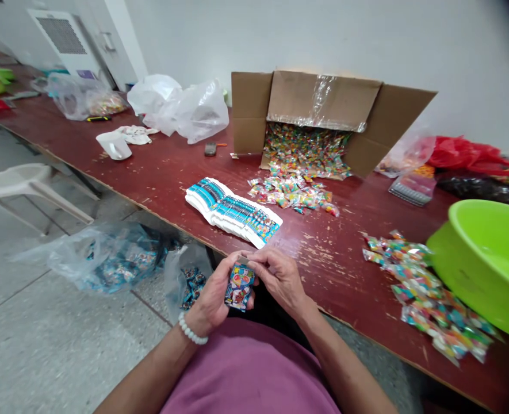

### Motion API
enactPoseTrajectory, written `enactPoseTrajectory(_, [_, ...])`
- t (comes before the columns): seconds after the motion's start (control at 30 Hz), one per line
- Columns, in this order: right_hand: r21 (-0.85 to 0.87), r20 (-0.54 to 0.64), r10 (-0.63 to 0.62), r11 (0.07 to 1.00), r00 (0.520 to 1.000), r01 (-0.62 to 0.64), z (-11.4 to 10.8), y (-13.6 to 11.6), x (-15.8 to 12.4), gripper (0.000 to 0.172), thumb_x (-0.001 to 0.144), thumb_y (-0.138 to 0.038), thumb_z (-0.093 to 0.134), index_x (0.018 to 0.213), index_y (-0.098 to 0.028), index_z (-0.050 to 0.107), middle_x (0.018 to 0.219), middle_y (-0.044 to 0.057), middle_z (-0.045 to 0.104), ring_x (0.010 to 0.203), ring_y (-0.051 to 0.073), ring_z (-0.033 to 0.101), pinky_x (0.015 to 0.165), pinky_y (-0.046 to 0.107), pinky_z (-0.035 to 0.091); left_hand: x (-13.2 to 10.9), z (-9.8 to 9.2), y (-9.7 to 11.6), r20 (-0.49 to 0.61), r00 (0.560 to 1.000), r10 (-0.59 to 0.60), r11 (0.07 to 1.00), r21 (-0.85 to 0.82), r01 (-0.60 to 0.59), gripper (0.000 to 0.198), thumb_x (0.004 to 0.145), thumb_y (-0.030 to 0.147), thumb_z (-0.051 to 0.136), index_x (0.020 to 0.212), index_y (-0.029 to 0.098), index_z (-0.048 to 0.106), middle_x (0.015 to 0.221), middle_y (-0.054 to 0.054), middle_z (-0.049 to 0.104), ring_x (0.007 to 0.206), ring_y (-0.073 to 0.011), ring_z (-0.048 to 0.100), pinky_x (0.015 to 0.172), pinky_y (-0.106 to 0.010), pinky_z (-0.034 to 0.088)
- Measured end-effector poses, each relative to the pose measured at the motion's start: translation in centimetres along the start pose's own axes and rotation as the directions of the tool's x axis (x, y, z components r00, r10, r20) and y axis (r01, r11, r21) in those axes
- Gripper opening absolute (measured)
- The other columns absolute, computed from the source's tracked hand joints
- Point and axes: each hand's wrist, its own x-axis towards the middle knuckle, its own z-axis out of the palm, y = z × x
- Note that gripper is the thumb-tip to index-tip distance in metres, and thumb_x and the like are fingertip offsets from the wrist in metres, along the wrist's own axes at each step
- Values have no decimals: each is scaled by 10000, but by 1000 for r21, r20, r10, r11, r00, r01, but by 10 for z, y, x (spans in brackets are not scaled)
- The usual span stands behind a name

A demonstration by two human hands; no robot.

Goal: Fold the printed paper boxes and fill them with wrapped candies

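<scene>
Just off the table's front edge, my left hand (216, 296) is closed round a small blue printed candy packet (239, 287), its printed face turned up. My right hand (280, 277) pinches the packet's top end between thumb and fingers. Beyond my hands lies a fanned stack of flat blue-and-white packets (241, 215). Behind that stack is a loose heap of small wrapped candies (295, 191), spilling from a cardboard box (323, 103) that lies on its side and holds many more.
A green basin (487, 264) stands at right, beside another candy pile (431, 293). Filled plastic bags (125, 259) sit on the floor at left, near a white stool (34, 184). White plastic bags (180, 106) and a small dark device (210, 149) rest on the red table (163, 172).
</scene>
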Motion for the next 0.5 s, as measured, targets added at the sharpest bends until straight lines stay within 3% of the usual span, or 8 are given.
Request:
enactPoseTrajectory(0.1, [-3, 85, -50, 999, 995, 50, -4, -1, -2, 120, 924, -294, 644, 891, -235, 743, 953, 62, 756, 937, 204, 691, 854, 328, 520, 0, 3, 3, 25, 999, -46, 999, -17, 46, 568, 907, 585, 548, 1316, 191, 570, 773, -43, 700, 448, -154, 614, 399, -263, 513])
enactPoseTrajectory(0.2, [149, 126, 126, 978, 984, -145, -5, -2, -3, 145, 913, -325, 658, 857, -213, 730, 1060, 71, 751, 946, 199, 694, 819, 317, 543, 1, 7, 2, -48, 998, -38, 997, 69, 41, 592, 898, 598, 559, 1320, 185, 595, 756, -42, 706, 439, -147, 610, 390, -240, 486])
enactPoseTrajectory(0.3, [333, 193, 304, 874, 933, -354, -4, -1, 0, 170, 821, -350, 760, 848, -187, 718, 1107, 73, 750, 861, 186, 702, 722, 292, 560, 4, 7, -2, -126, 992, 25, 982, 186, -1, 662, 879, 671, 528, 1279, 156, 643, 695, -34, 693, 428, -133, 586, 393, -223, 458])
enactPoseTrajectory(0.5, [378, 199, 389, 817, 900, -436, -2, 0, 8, 231, 770, -399, 796, 767, -179, 726, 948, 66, 777, 789, 197, 706, 702, 309, 564, 7, 2, -6, -138, 989, 45, 957, 291, -3, 753, 820, 772, 514, 1136, 121, 718, 637, -40, 680, 407, -134, 576, 387, -220, 436])
